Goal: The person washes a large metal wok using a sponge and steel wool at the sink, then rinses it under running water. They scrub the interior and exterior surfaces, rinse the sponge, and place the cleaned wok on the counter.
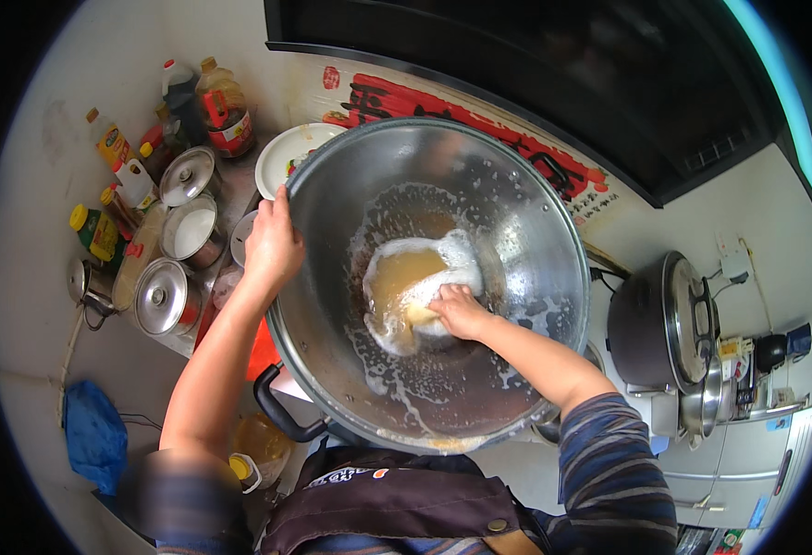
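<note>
A large metal wok (517, 215) with a black side handle (288, 409) fills the middle of the view. Brownish, foamy water (406, 270) lies in its bottom, and suds streak its walls. My left hand (274, 239) grips the wok's rim at the left, fingers over the edge. Down in the foam, my right hand (458, 311) presses on a yellowish sponge or cloth (420, 313), partly hidden by suds and fingers.
Left of the wok, a counter carries lidded metal pots (163, 297), an uncovered pot of white contents (191, 232) and several sauce bottles (226, 111). A white plate (278, 156) sits behind the rim. At right stands a large dark cooker (649, 319); a black range hood (489, 69) hangs above.
</note>
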Action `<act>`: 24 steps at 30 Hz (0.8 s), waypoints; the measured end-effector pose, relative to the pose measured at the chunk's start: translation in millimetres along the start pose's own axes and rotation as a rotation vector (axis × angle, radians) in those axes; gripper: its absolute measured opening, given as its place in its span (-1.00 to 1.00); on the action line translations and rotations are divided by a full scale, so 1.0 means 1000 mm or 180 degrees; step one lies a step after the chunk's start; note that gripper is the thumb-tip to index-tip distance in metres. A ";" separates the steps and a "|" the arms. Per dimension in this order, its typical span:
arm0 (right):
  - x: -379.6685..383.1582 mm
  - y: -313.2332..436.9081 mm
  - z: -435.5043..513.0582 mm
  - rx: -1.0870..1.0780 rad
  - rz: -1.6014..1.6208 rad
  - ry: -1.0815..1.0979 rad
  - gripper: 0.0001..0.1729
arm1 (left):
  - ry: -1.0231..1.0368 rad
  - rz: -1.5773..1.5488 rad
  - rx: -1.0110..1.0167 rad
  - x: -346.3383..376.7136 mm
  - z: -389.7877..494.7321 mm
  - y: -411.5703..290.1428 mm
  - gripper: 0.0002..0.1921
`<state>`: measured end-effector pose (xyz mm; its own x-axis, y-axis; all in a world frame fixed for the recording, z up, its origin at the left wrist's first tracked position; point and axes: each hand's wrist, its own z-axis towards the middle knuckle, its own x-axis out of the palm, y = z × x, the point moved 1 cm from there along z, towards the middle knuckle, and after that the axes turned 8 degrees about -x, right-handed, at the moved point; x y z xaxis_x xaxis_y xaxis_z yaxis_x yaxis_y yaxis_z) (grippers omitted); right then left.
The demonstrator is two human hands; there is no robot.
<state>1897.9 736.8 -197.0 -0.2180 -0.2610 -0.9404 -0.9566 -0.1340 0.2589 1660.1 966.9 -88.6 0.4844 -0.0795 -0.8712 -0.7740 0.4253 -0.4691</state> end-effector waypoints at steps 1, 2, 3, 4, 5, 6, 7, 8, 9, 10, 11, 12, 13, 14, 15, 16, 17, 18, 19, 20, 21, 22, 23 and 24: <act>0.002 -0.010 0.013 0.0299 -0.0019 0.0188 -0.59 | 0.0008 -0.0029 -0.0013 0.000 0.000 0.000 -0.30; 0.001 -0.019 0.023 0.0248 -0.0085 -0.0185 -0.60 | -0.0010 -0.0060 -0.0022 0.000 0.000 0.000 -0.29; -0.001 -0.026 0.032 0.0180 -0.0206 -0.0518 -0.60 | -0.0009 -0.0064 -0.0025 -0.001 -0.001 0.000 -0.29; -0.004 -0.035 0.043 0.0262 -0.0237 -0.0538 -0.53 | 0.0006 -0.0062 -0.0030 -0.001 -0.001 0.000 -0.29; -0.009 -0.043 0.053 0.0299 -0.0550 -0.0706 -0.49 | 0.0007 -0.0060 -0.0015 -0.001 -0.001 0.000 -0.29; -0.015 -0.051 0.063 0.0441 -0.0586 -0.0782 -0.50 | 0.0057 -0.0050 -0.0045 -0.002 -0.001 -0.001 -0.29; -0.021 -0.060 0.073 0.0636 -0.0726 -0.0806 -0.50 | 0.0066 -0.0036 -0.0049 -0.003 -0.002 -0.001 -0.29; -0.028 -0.068 0.081 0.0684 -0.0985 -0.0826 -0.51 | 0.0061 -0.0016 -0.0038 -0.003 -0.002 -0.002 -0.29; -0.036 -0.076 0.087 0.0648 -0.1299 -0.0937 -0.50 | 0.0062 0.0008 -0.0035 -0.004 -0.002 -0.002 -0.29; -0.045 -0.085 0.093 0.0727 -0.1419 -0.0709 -0.49 | 0.0067 0.0021 -0.0006 -0.005 -0.002 -0.003 -0.29; -0.053 -0.092 0.098 0.0725 -0.1865 -0.0858 -0.44 | 0.0042 0.0022 0.0014 -0.005 -0.002 -0.003 -0.29; -0.061 -0.098 0.101 0.0787 -0.2043 -0.1074 -0.42 | 0.0054 0.0029 0.0017 -0.006 -0.002 -0.004 -0.29; -0.067 -0.102 0.103 0.0991 -0.2161 -0.1101 -0.40 | 0.0087 0.0041 0.0007 -0.006 -0.002 -0.003 -0.29; -0.070 -0.104 0.103 0.0906 -0.1915 -0.1159 -0.39 | 0.0068 0.0038 0.0023 -0.006 -0.002 -0.003 -0.29; -0.071 -0.104 0.102 0.0955 -0.1688 -0.1092 -0.38 | 0.0069 0.0034 0.0025 -0.005 -0.003 -0.003 -0.29; -0.070 -0.101 0.099 0.0982 -0.1507 -0.1118 -0.36 | 0.0065 0.0022 0.0027 -0.004 -0.003 -0.002 -0.29; -0.066 -0.096 0.094 0.1067 -0.1358 -0.0935 -0.33 | 0.0069 0.0022 0.0010 -0.004 -0.002 -0.002 -0.29; -0.060 -0.089 0.088 0.1139 -0.1247 -0.0848 -0.29 | 0.0075 0.0019 0.0000 -0.003 -0.002 -0.001 -0.29; -0.052 -0.079 0.081 0.1219 -0.1136 -0.0766 -0.25 | 0.0056 0.0003 0.0020 -0.003 -0.002 -0.001 -0.29; -0.044 -0.070 0.074 0.1203 -0.0965 -0.0576 -0.26 | 0.0072 -0.0023 -0.0006 -0.002 -0.002 0.000 -0.30; -0.035 -0.059 0.066 0.1246 -0.0907 -0.0460 -0.26 | 0.0079 -0.0021 -0.0021 -0.002 -0.001 0.000 -0.30; -0.029 -0.050 0.057 0.1198 -0.0684 -0.0474 -0.27 | 0.0070 -0.0027 -0.0023 -0.002 -0.001 0.000 -0.30; -0.023 -0.040 0.048 0.1178 -0.0447 -0.0426 -0.27 | 0.0059 -0.0033 -0.0023 -0.002 -0.002 0.000 -0.30; -0.020 -0.032 0.040 0.1169 -0.0319 -0.0340 -0.28 | 0.0024 -0.0042 -0.0020 -0.002 -0.002 0.000 -0.30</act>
<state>1924.9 784.9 -195.5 -0.1205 -0.1603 -0.9797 -0.9755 0.2023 0.0869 1658.5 965.3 -87.2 0.4915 -0.0920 -0.8660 -0.7700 0.4186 -0.4815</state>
